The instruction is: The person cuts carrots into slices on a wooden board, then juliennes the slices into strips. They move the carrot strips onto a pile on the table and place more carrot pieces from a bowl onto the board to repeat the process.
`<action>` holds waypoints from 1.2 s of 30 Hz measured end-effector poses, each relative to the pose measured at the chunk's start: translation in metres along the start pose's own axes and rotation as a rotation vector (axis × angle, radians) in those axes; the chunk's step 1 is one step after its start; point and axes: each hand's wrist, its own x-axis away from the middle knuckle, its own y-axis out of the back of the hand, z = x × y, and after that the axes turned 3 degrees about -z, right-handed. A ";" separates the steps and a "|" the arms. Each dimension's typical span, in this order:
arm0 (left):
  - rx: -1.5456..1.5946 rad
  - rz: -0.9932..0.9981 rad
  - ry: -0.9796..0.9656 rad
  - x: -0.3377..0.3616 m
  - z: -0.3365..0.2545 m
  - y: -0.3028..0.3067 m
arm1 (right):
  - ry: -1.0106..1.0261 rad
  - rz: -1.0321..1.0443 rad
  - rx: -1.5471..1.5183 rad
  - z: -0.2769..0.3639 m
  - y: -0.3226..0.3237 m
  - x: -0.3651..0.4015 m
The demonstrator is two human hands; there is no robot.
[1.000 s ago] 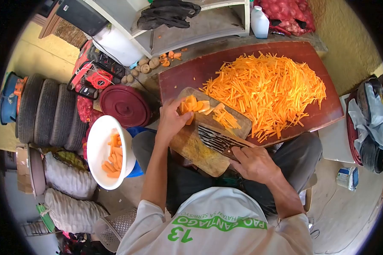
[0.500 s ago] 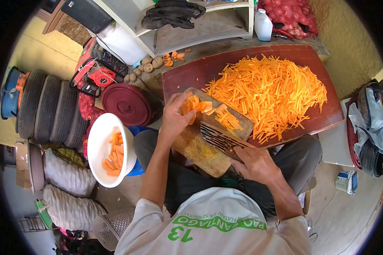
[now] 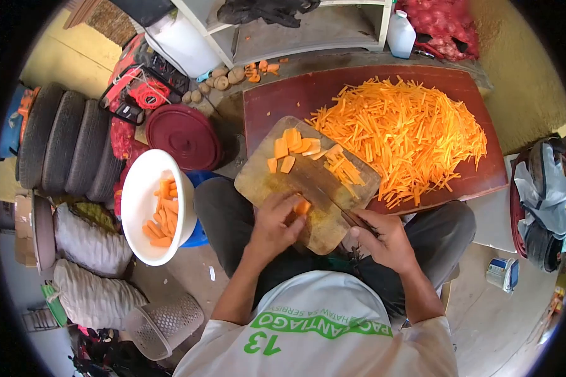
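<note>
A wooden cutting board (image 3: 262, 178) lies across my lap, its upper right side over the edge of the red table. My left hand (image 3: 274, 227) is closed around a carrot piece (image 3: 303, 207) near the board's lower edge. In my right hand (image 3: 387, 242) is a knife (image 3: 362, 224), its blade seen nearly edge-on over the board. Flat carrot slices (image 3: 290, 142) sit at the board's upper part. Beside them, right of the blade, lie cut carrot sticks (image 3: 344, 171).
A large heap of carrot strips (image 3: 402, 138) covers much of the red table (image 3: 273, 94). To my left, a white basin (image 3: 132, 217) holds peeled carrots (image 3: 163, 220). Behind it are a dark red lid (image 3: 183, 137) and several tyres (image 3: 63, 138). A shelf (image 3: 308, 44) stands beyond.
My left hand has left the slices at the board's top and come down toward me, now with a carrot piece. The knife has turned from blade-flat to nearly edge-on.
</note>
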 end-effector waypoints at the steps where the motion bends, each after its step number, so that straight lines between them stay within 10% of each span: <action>1: -0.068 -0.005 -0.092 0.006 0.001 -0.004 | -0.041 0.024 -0.057 0.004 -0.002 -0.001; 10: -0.159 0.007 -0.167 0.017 0.003 -0.009 | 0.138 0.115 0.272 0.018 -0.022 0.005; 19: -0.292 0.110 -0.254 0.011 0.000 -0.004 | -0.222 0.269 0.354 0.069 -0.028 0.018; 36: -0.168 0.081 -0.230 0.013 0.013 -0.004 | -0.255 0.265 0.313 0.062 -0.034 0.007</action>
